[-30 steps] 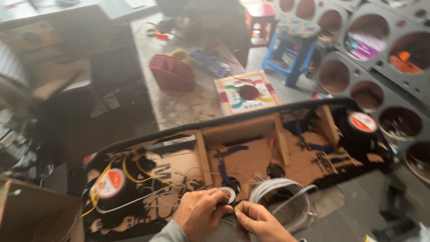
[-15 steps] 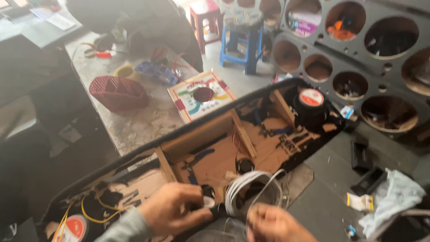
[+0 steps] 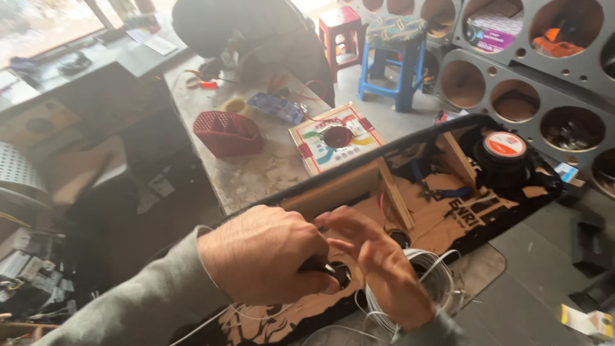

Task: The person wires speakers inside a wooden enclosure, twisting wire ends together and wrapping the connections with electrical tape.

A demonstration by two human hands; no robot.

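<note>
My left hand [image 3: 262,256] is closed in a fist around a small dark object [image 3: 322,266] whose tip pokes out toward my right hand. My right hand [image 3: 378,269] is just beside it, fingers spread and holding nothing, above a coil of white wire [image 3: 439,282]. Both hands hover over the open back of a long black speaker box [image 3: 448,211] with wooden dividers inside. A round speaker with a red and white label [image 3: 503,146] sits at the box's right end. My grey sleeve [image 3: 128,307] fills the lower left.
On the stone table [image 3: 256,173] behind the box are a red basket [image 3: 227,131] and a colourful square box [image 3: 336,138]. Another person [image 3: 256,32] bends over the table's far end. A blue stool [image 3: 394,51], a red stool [image 3: 339,29] and grey panels with round holes [image 3: 512,96] stand at right.
The view has swung left and closer to my hands. My right hand has let go and spread its fingers. My left hand stays closed.
</note>
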